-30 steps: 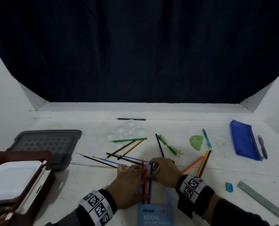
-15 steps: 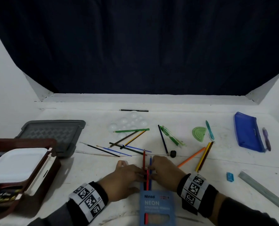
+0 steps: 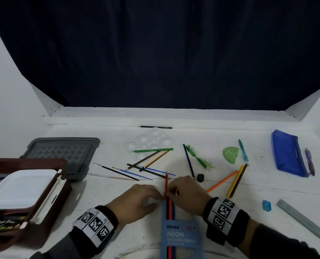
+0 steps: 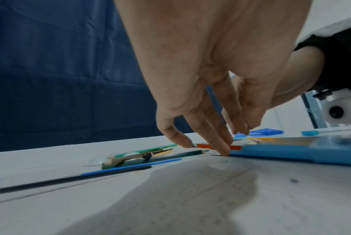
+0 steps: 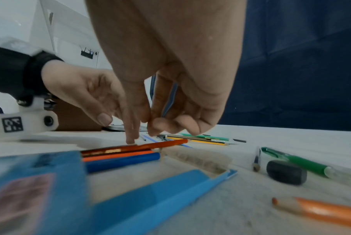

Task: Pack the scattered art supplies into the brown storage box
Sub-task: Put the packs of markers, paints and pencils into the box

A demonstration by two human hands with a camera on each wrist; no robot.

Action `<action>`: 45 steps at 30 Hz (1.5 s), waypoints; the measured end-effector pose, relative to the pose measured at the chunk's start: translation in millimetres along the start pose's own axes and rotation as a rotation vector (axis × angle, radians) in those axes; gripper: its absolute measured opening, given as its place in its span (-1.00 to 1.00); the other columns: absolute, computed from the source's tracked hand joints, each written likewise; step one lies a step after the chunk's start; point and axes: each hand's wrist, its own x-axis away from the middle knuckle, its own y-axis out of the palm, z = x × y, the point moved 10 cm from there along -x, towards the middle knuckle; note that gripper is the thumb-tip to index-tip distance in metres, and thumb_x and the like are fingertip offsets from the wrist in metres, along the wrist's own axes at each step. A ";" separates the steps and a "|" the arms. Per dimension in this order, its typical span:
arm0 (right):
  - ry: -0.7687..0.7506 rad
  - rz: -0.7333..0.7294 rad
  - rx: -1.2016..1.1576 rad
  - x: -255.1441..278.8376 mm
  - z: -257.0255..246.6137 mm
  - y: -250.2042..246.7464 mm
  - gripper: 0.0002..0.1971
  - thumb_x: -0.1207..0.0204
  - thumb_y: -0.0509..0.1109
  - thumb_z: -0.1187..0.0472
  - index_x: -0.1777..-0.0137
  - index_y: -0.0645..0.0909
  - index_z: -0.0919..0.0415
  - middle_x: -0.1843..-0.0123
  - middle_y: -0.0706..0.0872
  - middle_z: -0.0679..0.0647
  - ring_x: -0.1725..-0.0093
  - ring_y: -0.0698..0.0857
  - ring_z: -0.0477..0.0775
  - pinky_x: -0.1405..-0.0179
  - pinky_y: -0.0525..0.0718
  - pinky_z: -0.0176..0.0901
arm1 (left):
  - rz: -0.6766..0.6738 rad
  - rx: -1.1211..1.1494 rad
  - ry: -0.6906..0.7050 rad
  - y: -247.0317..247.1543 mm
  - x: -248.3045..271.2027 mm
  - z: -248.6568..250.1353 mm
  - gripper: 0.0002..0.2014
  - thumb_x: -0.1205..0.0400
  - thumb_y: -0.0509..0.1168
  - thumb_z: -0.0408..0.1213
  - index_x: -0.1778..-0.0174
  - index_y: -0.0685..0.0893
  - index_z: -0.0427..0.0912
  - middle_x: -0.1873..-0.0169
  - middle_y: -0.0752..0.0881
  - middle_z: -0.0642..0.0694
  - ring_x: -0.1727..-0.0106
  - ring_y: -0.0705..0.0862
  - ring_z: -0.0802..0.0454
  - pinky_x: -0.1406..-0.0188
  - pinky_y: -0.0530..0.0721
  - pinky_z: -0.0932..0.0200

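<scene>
Head view, looking down on a white table [image 3: 230, 206]. At far left an open brown storage box [image 3: 43, 208] holds a white lidded container [image 3: 20, 186]; a grey tray [image 3: 62, 154] lies just behind it. Toward the middle, a clear paint palette [image 3: 151, 141] sits under a loose heap of pencils and thin brushes [image 3: 146, 163], with one dark pencil [image 3: 156, 127] alone near the back edge.

At the near edge both hands meet over a blue pencil packet [image 3: 180, 238] printed "NEON". The left hand [image 3: 136, 200] has its fingers extended downward, fingertips [image 4: 224, 149] touching the table at the packet's open end. The right hand [image 3: 188, 193] is curled, its thumb and fingers pinching a red pencil [image 3: 166, 184] that pokes out of the packet beside a blue pencil [image 5: 122, 161] and another orange-red one.

Right of the hands lie a black eraser [image 3: 200, 177], a dark blue pencil [image 3: 188, 161], green pens [image 3: 199, 158], an orange pencil [image 3: 222, 182] and a yellow and brown pair [image 3: 237, 180]. Further right are a green protractor [image 3: 230, 155], a teal pen [image 3: 243, 153], a small blue sharpener [image 3: 266, 205], a grey ruler [image 3: 305, 223], a blue pencil case [image 3: 287, 153] and a purple pen [image 3: 309, 161].
</scene>
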 end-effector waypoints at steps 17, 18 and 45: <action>0.105 -0.128 0.627 -81.5 4.1 19.1 -0.80 -0.60 0.23 0.21 -0.19 0.55 0.14 -0.22 0.62 0.12 -0.29 0.50 0.22 -0.29 0.36 0.19 | 0.166 -0.416 -0.670 -88.2 -13.3 -115.8 -0.82 -0.65 0.29 -0.09 -0.15 0.67 0.19 0.01 0.56 0.14 -0.20 0.61 0.07 -0.08 0.20 0.01; 0.108 -0.133 0.645 -82.4 4.7 20.0 -0.79 -0.59 0.23 0.22 -0.19 0.55 0.14 -0.22 0.62 0.12 -0.30 0.49 0.22 -0.31 0.34 0.20 | 0.140 -0.428 -0.662 -86.5 -16.4 -116.1 -0.84 -0.64 0.31 -0.08 -0.12 0.67 0.17 0.01 0.59 0.14 -0.18 0.62 0.07 -0.06 0.18 0.01; 0.080 0.615 -0.886 -11.8 23.5 -110.8 -0.98 -0.50 0.52 0.32 0.12 0.74 0.26 0.24 0.75 0.25 0.24 0.74 0.06 0.29 0.75 -0.12 | 0.865 0.229 -0.272 -196.5 3.4 48.9 -0.91 -0.59 0.48 -0.13 0.21 0.74 0.02 0.24 0.77 0.03 0.24 0.77 0.08 0.20 0.68 0.20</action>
